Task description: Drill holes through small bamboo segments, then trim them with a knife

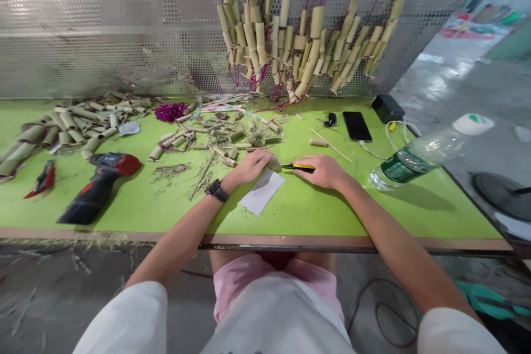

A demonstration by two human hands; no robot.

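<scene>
My left hand (254, 166), with a dark watch on the wrist, rests on the green table and is closed on a short bamboo piece (274, 164) that its fingers partly cover. My right hand (326, 171) is wrapped round a yellow and black utility knife (304, 168). The knife's thin tip points left at the bamboo piece; whether they touch is too small to tell. Just below the hands lies a sheet of whitish paper (262, 192). Cut bamboo tubes (236, 136) and shavings are scattered beyond my left hand.
At left lie a cordless drill (102, 185), red pruning shears (42, 180) and a bamboo heap (74, 121). Purple cord (170, 112) is bundled behind. To the right are a phone (357, 126), a black box (388, 108) and a tilted-looking bottle (427, 155). Strung bamboo (309, 69) hangs on the perforated panel.
</scene>
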